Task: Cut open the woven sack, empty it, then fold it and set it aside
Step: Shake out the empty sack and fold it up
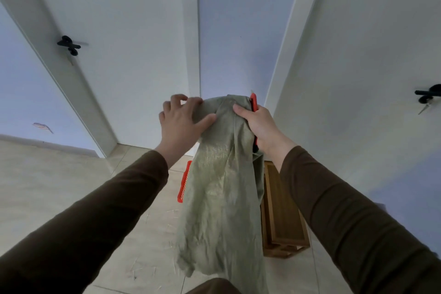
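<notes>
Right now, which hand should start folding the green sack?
Probably the left hand: it grips only the limp grey-green woven sack. The right hand also holds the red utility knife.

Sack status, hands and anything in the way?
Both hands gripping sack top: left hand, right hand also holding red cutter. Sack hangs limp. Red basket, wooden crate below.

matt woven sack [222,188], wooden stool [281,217]
</notes>
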Demonstrator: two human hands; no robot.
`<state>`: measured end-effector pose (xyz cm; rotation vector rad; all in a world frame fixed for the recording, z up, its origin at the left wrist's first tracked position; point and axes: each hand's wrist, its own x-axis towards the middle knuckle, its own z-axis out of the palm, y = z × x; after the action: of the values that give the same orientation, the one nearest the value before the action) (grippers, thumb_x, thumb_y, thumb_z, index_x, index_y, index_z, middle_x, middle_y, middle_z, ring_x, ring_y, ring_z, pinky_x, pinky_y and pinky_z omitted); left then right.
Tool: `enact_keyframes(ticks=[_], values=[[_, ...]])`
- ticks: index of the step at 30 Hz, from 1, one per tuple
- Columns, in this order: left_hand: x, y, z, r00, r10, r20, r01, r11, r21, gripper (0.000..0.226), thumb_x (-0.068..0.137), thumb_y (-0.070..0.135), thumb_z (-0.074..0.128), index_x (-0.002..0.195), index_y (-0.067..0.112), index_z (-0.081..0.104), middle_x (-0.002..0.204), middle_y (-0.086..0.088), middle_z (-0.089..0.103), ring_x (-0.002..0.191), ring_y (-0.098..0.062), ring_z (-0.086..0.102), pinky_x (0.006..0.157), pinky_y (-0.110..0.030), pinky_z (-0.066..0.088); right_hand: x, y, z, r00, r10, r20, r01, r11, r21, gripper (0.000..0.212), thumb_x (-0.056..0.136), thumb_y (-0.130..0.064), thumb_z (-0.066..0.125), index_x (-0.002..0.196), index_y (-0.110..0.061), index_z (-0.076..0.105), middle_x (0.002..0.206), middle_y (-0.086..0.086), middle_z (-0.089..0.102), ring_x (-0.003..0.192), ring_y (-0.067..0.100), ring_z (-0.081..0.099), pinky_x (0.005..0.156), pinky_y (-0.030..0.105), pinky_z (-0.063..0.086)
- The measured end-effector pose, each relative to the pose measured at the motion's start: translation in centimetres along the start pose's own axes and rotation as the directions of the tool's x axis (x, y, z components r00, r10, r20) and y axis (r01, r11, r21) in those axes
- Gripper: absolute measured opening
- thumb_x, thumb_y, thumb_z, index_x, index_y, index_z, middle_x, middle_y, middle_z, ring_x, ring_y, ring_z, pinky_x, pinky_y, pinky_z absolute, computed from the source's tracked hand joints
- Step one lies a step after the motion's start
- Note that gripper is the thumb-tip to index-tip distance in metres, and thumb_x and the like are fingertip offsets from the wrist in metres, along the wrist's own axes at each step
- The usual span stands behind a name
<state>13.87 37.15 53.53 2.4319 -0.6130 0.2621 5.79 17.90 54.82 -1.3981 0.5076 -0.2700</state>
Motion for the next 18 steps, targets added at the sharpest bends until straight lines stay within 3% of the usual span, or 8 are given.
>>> enact_keyframes(ticks=[2, 5, 8, 11, 13, 15, 16, 18], values=[[-0.7, 0.7, 0.4, 0.954, -0.092, 0.284, 0.178, 0.939, -0.294, 0.093, 0.077, 0.079, 0.068, 0.155, 0.035, 0.040, 0.149, -0.002, 0.044, 0.137, -0.025, 0.042, 0.115, -0.048, 0.039, -0.2, 0.0, 0.3, 0.997, 0.053, 0.049, -0.056, 0.997, 0.053, 0.036, 0.092, -0.033, 0.082, 0.120, -0.012, 0.073, 0.109, 0.011, 0.082, 0.100, 0.030, 0.080, 0.089, 0.045, 0.065], [-1.0, 1.6, 0.4, 0.845, 0.017, 0.534, 0.425, 0.585, -0.691, 0.112, 0.072, 0.053, 0.091, 0.159, 0.033, 0.023, 0.147, -0.002, 0.053, 0.128, -0.019, 0.064, 0.102, -0.042, 0.059, -0.4, 0.3, 0.9, 0.979, 0.143, 0.146, -0.161, 0.979, 0.122, 0.040, 0.093, -0.039, 0.080, 0.123, -0.012, 0.073, 0.107, 0.011, 0.083, 0.094, 0.029, 0.081, 0.075, 0.041, 0.066], [-0.7, 1.8, 0.1, 0.803, 0.017, 0.595, 0.468, 0.601, -0.648, 0.097, 0.078, 0.032, 0.093, 0.152, 0.031, 0.030, 0.136, -0.004, 0.062, 0.116, -0.022, 0.072, 0.093, -0.040, 0.064, -0.3, 0.5, 0.9, 0.969, 0.176, 0.171, -0.205, 0.965, 0.164, 0.039, 0.094, -0.037, 0.080, 0.120, -0.009, 0.073, 0.103, 0.013, 0.083, 0.089, 0.029, 0.082, 0.068, 0.040, 0.066], [-0.5, 1.1, 0.4, 0.784, -0.053, 0.618, 0.526, 0.584, -0.617, 0.070, 0.085, 0.030, 0.088, 0.141, 0.023, 0.047, 0.128, -0.009, 0.071, 0.107, -0.024, 0.077, 0.090, -0.041, 0.065, 0.0, 0.6, 0.6, 0.967, 0.200, 0.159, -0.218, 0.970, 0.108, 0.038, 0.093, -0.034, 0.081, 0.121, -0.010, 0.070, 0.108, 0.014, 0.082, 0.088, 0.029, 0.082, 0.066, 0.039, 0.066], [-0.4, 0.6, 0.7, 0.784, -0.097, 0.613, 0.549, 0.569, -0.612, 0.063, 0.089, 0.030, 0.084, 0.141, 0.023, 0.049, 0.125, -0.010, 0.073, 0.104, -0.025, 0.078, 0.086, -0.039, 0.066, 0.5, 0.8, 0.3, 0.990, 0.121, 0.076, -0.109, 0.984, -0.138, 0.052, 0.090, -0.037, 0.084, 0.132, -0.017, 0.060, 0.125, 0.011, 0.072, 0.104, 0.028, 0.076, 0.083, 0.042, 0.065], [-0.3, 0.4, 1.1, 0.791, -0.139, 0.596, 0.551, 0.583, -0.596, 0.060, 0.093, 0.029, 0.080, 0.144, 0.023, 0.048, 0.124, -0.010, 0.072, 0.105, -0.026, 0.076, 0.089, -0.041, 0.064, 0.7, 0.9, -0.2, 0.993, -0.112, 0.029, 0.114, 0.913, -0.391, 0.069, 0.087, -0.043, 0.085, 0.144, -0.028, 0.050, 0.139, 0.004, 0.059, 0.123, 0.019, 0.062, 0.102, 0.038, 0.055], [-0.1, 0.3, 1.2, 0.796, -0.162, 0.583, 0.554, 0.582, -0.595, 0.058, 0.094, 0.028, 0.078, 0.144, 0.022, 0.048, 0.124, -0.011, 0.072, 0.105, -0.027, 0.075, 0.090, -0.042, 0.063, 0.7, 0.8, -0.4, 0.977, -0.188, 0.097, 0.212, 0.879, -0.428, 0.076, 0.085, -0.047, 0.085, 0.149, -0.031, 0.047, 0.146, 0.000, 0.055, 0.131, 0.014, 0.054, 0.106, 0.034, 0.049], [0.4, 0.3, 1.4, 0.807, -0.201, 0.555, 0.560, 0.557, -0.613, 0.055, 0.096, 0.027, 0.077, 0.143, 0.018, 0.050, 0.124, -0.014, 0.072, 0.107, -0.030, 0.074, 0.093, -0.045, 0.062, 0.7, 0.9, -0.8, 0.935, -0.130, 0.330, 0.280, 0.843, -0.460, 0.088, 0.081, -0.056, 0.084, 0.156, -0.035, 0.044, 0.157, -0.004, 0.048, 0.140, 0.012, 0.046, 0.114, 0.035, 0.043]])
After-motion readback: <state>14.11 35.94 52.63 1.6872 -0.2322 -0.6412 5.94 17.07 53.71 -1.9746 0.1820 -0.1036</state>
